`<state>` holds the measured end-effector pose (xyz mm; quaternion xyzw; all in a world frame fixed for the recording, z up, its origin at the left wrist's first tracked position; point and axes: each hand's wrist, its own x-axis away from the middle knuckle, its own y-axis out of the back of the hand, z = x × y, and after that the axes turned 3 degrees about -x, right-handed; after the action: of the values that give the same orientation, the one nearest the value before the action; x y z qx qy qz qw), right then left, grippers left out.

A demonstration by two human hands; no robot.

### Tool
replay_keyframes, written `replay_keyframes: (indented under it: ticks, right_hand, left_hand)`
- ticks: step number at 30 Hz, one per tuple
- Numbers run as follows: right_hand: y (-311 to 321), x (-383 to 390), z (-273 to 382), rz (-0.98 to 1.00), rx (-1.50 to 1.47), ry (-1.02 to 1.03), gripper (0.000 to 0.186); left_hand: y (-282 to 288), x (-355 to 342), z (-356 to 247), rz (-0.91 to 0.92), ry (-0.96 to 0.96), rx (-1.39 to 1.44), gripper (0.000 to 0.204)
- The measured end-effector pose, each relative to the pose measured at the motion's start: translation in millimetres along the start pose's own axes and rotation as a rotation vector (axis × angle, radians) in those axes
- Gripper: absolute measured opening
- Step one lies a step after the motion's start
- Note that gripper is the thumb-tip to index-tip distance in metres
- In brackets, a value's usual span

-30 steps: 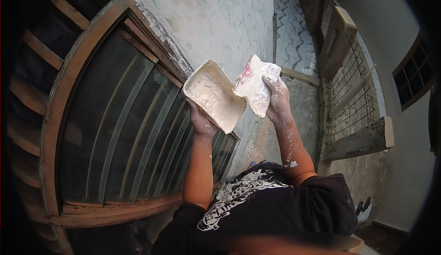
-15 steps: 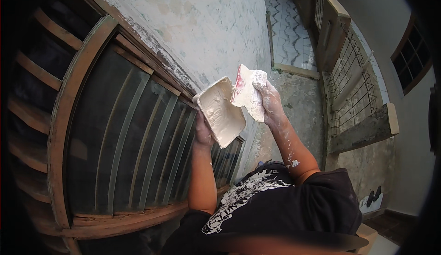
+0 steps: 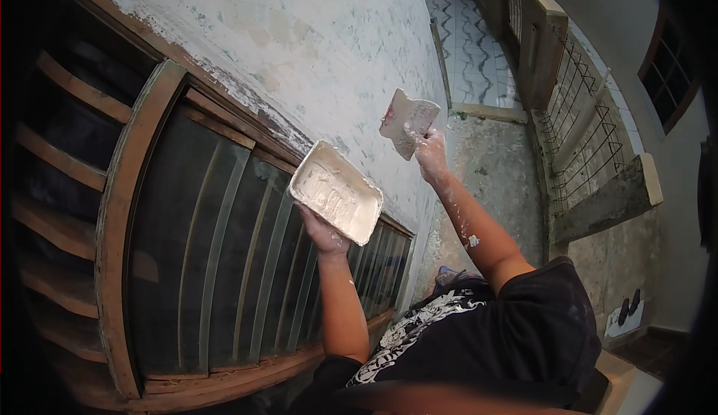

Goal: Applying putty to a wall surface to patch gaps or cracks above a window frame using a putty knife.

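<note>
Two grips: apart, I see;
Left hand (image 3: 327, 234): cups paste tray (image 3: 368, 207), likely for support;
Right hand (image 3: 431, 156): grips spreader (image 3: 407, 120) by its edge

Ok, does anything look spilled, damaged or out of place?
Yes: a white blob clings to the right forearm, away from the tray in the left hand and the spreader in the right hand, probably stray splatter. The wall edge along the wooden window frame also looks rough and patchy, unlike the smoother surface beyond.
</note>
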<state>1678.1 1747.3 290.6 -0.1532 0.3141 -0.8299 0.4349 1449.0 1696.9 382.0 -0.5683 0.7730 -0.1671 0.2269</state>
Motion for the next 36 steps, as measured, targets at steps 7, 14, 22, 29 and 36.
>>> replay_keyframes:
  ticks: [7,14,22,29,36]
  right_hand:
    - [-27,-38,-102,0.065,0.882,0.296,0.030]
    - [-6,41,-112,0.473,0.771,0.461,0.037]
    - [-19,-65,-70,0.037,0.826,0.226,0.025]
    - [-30,36,-128,0.365,0.793,0.421,0.040]
    - [24,11,-93,0.229,0.870,0.286,0.017]
  left_hand:
    - [7,2,11,-0.054,-0.001,0.005,0.083]
    - [29,5,-2,-0.152,-0.027,0.051,0.081]
    - [8,14,-22,-0.099,-0.042,-0.013,0.080]
    - [13,17,-14,-0.117,-0.038,0.008,0.077]
    - [9,14,-8,-0.106,-0.035,-0.015,0.077]
